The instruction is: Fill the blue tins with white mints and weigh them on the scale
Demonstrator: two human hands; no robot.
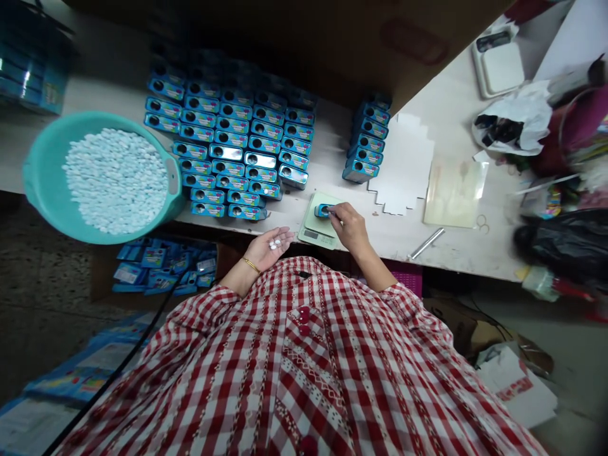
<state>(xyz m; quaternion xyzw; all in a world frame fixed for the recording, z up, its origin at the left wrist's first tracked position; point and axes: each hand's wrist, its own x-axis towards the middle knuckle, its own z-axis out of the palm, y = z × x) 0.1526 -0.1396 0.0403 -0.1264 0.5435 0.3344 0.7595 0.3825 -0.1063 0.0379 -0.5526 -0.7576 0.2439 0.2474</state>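
Note:
My left hand lies palm up just in front of the table edge, fingers extended, with a few white candies resting on the palm. Left of my right hand, a small blue tin with a dark round opening sits on a pale kitchen scale. My right hand reaches over the scale, thumb and fingertips pinched at the right end of the tin. Whatever is between those fingertips is hidden.
A turquoise tub of white candies stands at the left. Rows of blue tins fill the table's middle, with another stack further right. A metal rod lies near the front edge. A large cardboard box overhangs the back.

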